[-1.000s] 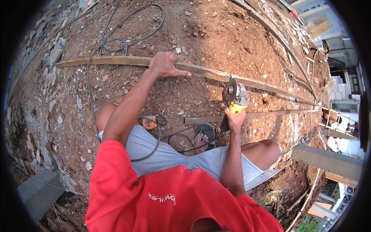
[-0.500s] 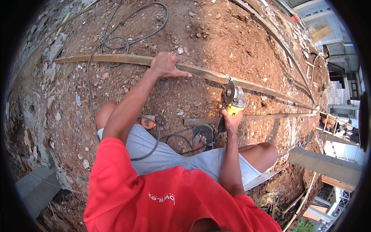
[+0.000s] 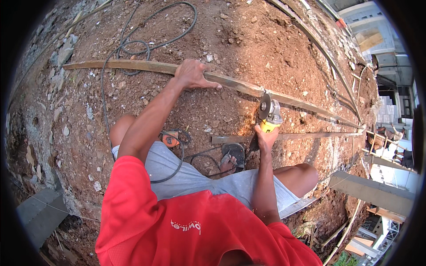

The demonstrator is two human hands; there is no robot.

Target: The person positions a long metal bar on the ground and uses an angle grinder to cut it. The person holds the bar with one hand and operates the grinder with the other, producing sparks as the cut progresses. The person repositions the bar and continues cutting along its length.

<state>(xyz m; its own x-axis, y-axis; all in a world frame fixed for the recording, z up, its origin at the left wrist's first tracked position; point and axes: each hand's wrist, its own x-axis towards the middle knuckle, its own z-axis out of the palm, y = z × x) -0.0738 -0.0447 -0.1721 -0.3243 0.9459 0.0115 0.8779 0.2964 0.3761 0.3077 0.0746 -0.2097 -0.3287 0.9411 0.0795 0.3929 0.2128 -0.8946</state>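
Observation:
My left hand (image 3: 194,75) is closed over a long brown bar (image 3: 148,66), its thumb stretched along the near side. The bar runs across the bare soil, and I cannot tell whether it is wood or rusty metal. In my right hand (image 3: 267,138) is a yellow and grey angle grinder (image 3: 272,119), gripped by its body. Its dark disc (image 3: 265,105) stands at the near edge of the bar, beside a dark notch; exact contact is hard to see. Orange specks show on the soil left of the disc.
A second bar (image 3: 301,136) lies nearer me, by my sandalled foot (image 3: 233,155). An orange tape measure (image 3: 171,139) sits near my left knee. A black cable (image 3: 166,42) loops over the far bar and soil. Concrete beams (image 3: 375,188) flank me; people work at far right.
Both hands, the grinder and the bar hold nearly the same places. The view has shifted slightly, and a person in the far right background has moved.

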